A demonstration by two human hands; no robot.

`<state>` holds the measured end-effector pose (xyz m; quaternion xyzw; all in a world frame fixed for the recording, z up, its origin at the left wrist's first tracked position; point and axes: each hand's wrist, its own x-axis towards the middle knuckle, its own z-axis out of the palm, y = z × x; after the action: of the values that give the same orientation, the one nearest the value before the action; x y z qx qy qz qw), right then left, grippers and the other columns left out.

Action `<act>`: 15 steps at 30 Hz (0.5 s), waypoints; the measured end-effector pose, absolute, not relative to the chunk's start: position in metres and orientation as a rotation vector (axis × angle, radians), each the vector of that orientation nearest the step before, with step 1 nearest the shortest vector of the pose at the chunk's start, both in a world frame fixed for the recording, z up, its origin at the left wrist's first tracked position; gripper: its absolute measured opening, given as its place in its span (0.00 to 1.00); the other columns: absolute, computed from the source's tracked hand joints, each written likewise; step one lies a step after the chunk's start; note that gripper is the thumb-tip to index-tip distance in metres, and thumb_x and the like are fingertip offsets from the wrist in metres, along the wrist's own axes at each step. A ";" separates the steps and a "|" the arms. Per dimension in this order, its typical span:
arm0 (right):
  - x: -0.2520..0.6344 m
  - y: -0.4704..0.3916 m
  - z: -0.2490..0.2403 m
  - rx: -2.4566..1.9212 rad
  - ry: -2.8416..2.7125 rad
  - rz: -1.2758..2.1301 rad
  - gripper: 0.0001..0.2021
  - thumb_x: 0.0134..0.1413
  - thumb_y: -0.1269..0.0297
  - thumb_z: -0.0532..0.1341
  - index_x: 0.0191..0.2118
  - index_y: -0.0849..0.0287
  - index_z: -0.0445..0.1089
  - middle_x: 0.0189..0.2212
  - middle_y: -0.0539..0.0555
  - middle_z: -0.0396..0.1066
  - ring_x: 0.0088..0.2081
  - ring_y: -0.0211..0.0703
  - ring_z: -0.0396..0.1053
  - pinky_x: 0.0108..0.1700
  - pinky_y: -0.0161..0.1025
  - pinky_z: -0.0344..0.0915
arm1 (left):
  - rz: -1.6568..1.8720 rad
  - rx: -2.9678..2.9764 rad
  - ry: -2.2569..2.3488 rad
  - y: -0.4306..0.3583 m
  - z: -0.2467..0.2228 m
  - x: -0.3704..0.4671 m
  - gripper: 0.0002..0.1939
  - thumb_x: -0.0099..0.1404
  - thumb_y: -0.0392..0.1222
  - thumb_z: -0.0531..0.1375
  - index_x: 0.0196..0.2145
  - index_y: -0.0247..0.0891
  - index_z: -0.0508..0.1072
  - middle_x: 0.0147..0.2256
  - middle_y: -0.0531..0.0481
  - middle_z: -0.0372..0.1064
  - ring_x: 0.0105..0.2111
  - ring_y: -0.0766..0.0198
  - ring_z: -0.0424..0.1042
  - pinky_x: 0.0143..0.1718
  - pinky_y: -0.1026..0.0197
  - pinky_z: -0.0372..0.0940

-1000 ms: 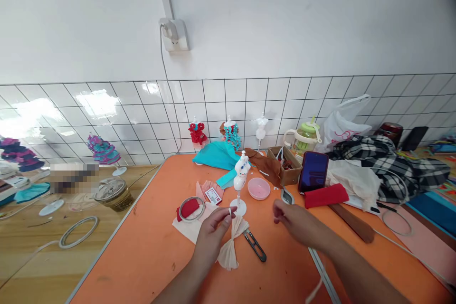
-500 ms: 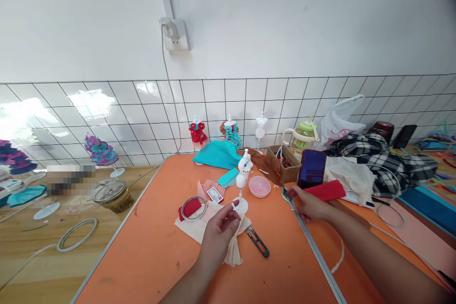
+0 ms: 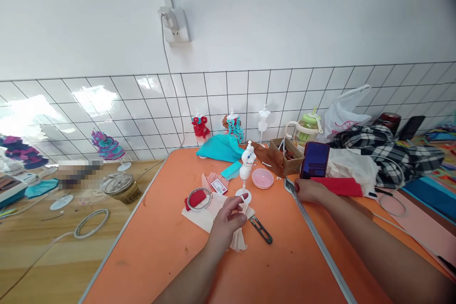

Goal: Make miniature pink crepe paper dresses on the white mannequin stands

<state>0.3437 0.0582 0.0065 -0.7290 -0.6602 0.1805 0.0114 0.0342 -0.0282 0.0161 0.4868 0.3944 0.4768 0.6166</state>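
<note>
My left hand (image 3: 228, 221) hovers by the base of a small white dress form (image 3: 246, 171), over pleated cream fabric (image 3: 238, 241); its fingers are curled and apart, with nothing visible between them. Beside the fabric lie black-handled thread snips (image 3: 261, 230). My right hand (image 3: 309, 191) is closed near the phone (image 3: 315, 160) and red cloth (image 3: 337, 186), at the top end of a grey strip (image 3: 320, 242); what its fingers hold, if anything, is hidden. A pink dish (image 3: 262, 178) sits between the dress form and the strip.
Left of the hands are a metal ring (image 3: 199, 199) on red cloth and a labelled card (image 3: 218, 186). Behind stand turquoise fabric (image 3: 221, 148), a cardboard box (image 3: 291, 164) and a green-lidded jug (image 3: 308, 128). Plaid cloth (image 3: 388, 152) lies right.
The view has shifted slightly. My right hand has turned and closed more beside the phone. My left hand's fingers have opened a little near the dress form's base.
</note>
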 end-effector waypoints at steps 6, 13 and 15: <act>0.266 0.004 0.032 -1.449 -2.237 -0.041 0.10 0.58 0.63 0.56 0.45 0.53 0.69 0.40 0.55 0.72 0.43 0.47 0.65 0.44 0.43 0.54 | 1.057 0.637 0.563 -0.028 0.018 0.036 0.29 0.44 0.31 0.57 0.46 0.36 0.76 0.56 0.46 0.62 0.59 0.53 0.52 0.60 0.54 0.47; 0.217 -0.018 0.019 -0.975 -2.035 -0.246 0.06 0.56 0.64 0.61 0.41 0.54 0.71 0.34 0.51 0.75 0.36 0.44 0.64 0.41 0.44 0.53 | 0.949 0.586 0.365 -0.032 0.021 0.036 0.29 0.46 0.31 0.54 0.48 0.32 0.74 0.54 0.43 0.64 0.55 0.54 0.58 0.58 0.52 0.51; 0.217 -0.018 0.014 -0.999 -1.975 -0.236 0.04 0.56 0.67 0.60 0.38 0.53 0.71 0.32 0.50 0.75 0.35 0.44 0.63 0.42 0.44 0.52 | 0.942 0.636 0.402 -0.033 0.021 0.037 0.30 0.47 0.31 0.54 0.50 0.32 0.72 0.54 0.42 0.64 0.54 0.54 0.59 0.55 0.52 0.54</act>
<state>0.2174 -0.0176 0.0142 -0.4025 -0.7958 -0.0953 0.4423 0.0370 -0.0326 0.0211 0.2992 0.1891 0.4428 0.8238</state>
